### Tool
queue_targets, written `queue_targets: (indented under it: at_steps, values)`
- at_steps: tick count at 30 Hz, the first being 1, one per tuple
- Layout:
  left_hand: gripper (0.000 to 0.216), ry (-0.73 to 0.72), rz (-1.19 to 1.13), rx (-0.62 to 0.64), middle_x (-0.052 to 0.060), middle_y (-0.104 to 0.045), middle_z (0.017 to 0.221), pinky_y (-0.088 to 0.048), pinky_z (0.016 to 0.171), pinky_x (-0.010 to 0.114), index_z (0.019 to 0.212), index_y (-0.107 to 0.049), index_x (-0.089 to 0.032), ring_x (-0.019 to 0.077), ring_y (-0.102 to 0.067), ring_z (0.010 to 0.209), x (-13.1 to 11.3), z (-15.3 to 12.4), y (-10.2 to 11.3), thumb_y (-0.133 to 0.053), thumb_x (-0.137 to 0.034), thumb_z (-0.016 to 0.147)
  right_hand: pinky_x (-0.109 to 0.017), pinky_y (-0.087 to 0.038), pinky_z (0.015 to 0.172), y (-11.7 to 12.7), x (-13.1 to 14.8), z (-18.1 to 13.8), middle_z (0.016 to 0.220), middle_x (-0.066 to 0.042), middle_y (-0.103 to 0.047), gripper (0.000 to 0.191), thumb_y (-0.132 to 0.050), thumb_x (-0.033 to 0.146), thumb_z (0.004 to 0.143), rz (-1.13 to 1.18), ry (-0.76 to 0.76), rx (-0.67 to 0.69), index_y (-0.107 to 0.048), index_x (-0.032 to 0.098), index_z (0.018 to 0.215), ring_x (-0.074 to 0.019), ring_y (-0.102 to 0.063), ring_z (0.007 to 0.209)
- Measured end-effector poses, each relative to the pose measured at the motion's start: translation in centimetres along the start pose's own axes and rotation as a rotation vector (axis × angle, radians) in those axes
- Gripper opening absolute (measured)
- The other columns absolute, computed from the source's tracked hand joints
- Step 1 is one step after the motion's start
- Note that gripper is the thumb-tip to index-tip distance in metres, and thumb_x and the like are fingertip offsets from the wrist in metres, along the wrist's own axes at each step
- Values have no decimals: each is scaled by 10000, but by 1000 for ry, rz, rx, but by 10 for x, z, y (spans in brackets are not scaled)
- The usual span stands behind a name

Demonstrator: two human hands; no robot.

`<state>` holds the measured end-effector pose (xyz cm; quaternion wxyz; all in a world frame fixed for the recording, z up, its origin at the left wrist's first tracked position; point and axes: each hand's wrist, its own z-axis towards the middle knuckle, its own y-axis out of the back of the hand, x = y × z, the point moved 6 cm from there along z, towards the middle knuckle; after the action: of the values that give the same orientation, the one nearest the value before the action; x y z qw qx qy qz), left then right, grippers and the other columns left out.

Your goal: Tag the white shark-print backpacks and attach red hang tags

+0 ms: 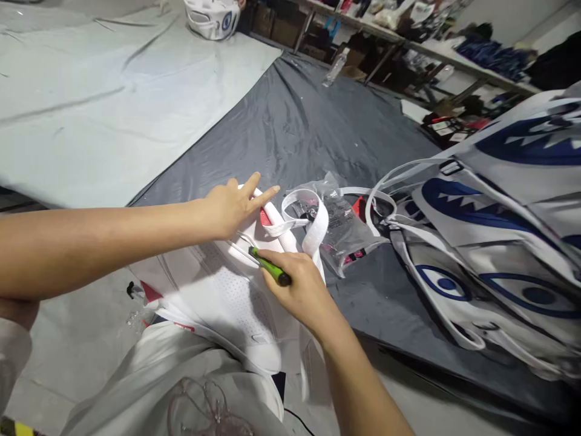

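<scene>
A white bag-like piece point(236, 290) with perforated panels and red accents lies across the table edge, partly against my body. My left hand point(229, 209) rests flat on its upper part with fingers spread. In my right hand point(302, 287) is a green pen-shaped tool point(272, 266) with a black end. Its tip points at the white surface, close to a thin pale cord or edge point(245, 239) below my left hand. The exact kind of tool cannot be made out. A white strap point(318, 227) loops up beside both hands, to the right.
A clear plastic bag point(338, 233) with dark and red contents lies right of the strap. White bags with blue eyes and teeth point(499, 242) are piled at right. A bottle point(336, 68) and a white bag point(212, 19) stand farther back. Cluttered shelves point(408, 42) line the rear.
</scene>
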<state>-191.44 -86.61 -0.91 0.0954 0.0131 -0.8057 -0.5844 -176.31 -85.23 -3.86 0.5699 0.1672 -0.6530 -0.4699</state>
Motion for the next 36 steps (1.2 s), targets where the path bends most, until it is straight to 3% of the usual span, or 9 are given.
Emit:
queue_targets:
  at_steps: [4, 7, 12, 15, 19, 22, 26, 31, 36]
  values:
    - [1187, 90, 63, 11, 163, 30, 1666, -547, 849, 394, 1558, 141, -370, 387, -481, 1264, 1, -13, -5, -752, -249, 785, -314, -499, 778, -24, 14, 11, 909, -49, -773, 290, -608, 244, 857, 162, -27, -88, -739, 205, 1113, -210, -705, 791]
    - [1141, 134, 89, 3, 191, -56, 1650, -548, 822, 379, 1576, 84, -349, 387, -516, 1229, 2, -12, -9, -723, -181, 787, -306, -493, 754, -30, 18, 10, 906, -41, -773, 275, -597, 264, 853, 242, -51, -66, -748, 219, 1078, -213, -708, 805]
    - [1025, -71, 48, -45, 228, -272, 1554, -531, 809, 375, 1593, 0, -279, 325, -627, 1071, 6, -5, -13, -640, -168, 800, -312, -493, 717, -23, 12, 4, 886, -43, -772, 297, -580, 275, 859, 183, -9, -100, -741, 222, 1102, -227, -713, 779]
    - [994, -92, -34, -44, 205, -202, 1601, -522, 837, 377, 1589, -6, -302, 317, -626, 1109, 14, -7, -13, -618, -200, 812, -323, -500, 709, -22, 7, 4, 922, -49, -775, 316, -567, 259, 874, 118, 24, -167, -726, 220, 1145, -238, -714, 775]
    - [1143, 80, -254, 34, 199, -32, 1652, -514, 843, 320, 1560, 153, -334, 294, -599, 1190, 25, -20, -9, -660, -204, 767, -313, -517, 756, -22, 8, -3, 1045, -51, -765, 317, -543, 242, 916, 173, 122, -235, -698, 212, 1190, -214, -713, 820]
    - [1137, 156, -336, 121, 205, -220, 1593, -508, 748, 288, 1535, 216, -372, 238, -673, 999, 30, -28, -10, -629, -211, 793, -319, -523, 781, -22, 10, -7, 1083, -50, -757, 310, -540, 240, 930, 189, 153, -252, -686, 210, 1202, -210, -711, 853]
    - [1058, 51, -315, 97, 145, -485, 1362, -485, 745, 289, 1545, 193, -362, 229, -662, 947, 30, -15, -16, -580, -219, 837, -335, -520, 751, -24, 4, -2, 1032, -57, -765, 315, -545, 248, 923, 152, 121, -276, -691, 207, 1199, -222, -708, 810]
    - [1020, 3, -309, 8, 113, -560, 1206, -467, 806, 293, 1564, 159, -286, 239, -642, 1005, 36, 6, -29, -564, -197, 850, -325, -502, 664, -32, -5, 11, 905, -51, -772, 329, -555, 236, 896, 136, 15, -242, -704, 194, 1186, -221, -702, 716]
    - [1035, -57, -398, 47, 90, -548, 1286, -452, 867, 281, 1564, 143, -308, 230, -607, 1106, 46, 11, -36, -596, -235, 843, -345, -515, 722, -34, 0, 14, 921, -54, -772, 310, -543, 228, 908, 97, -9, -241, -706, 193, 1169, -231, -710, 764]
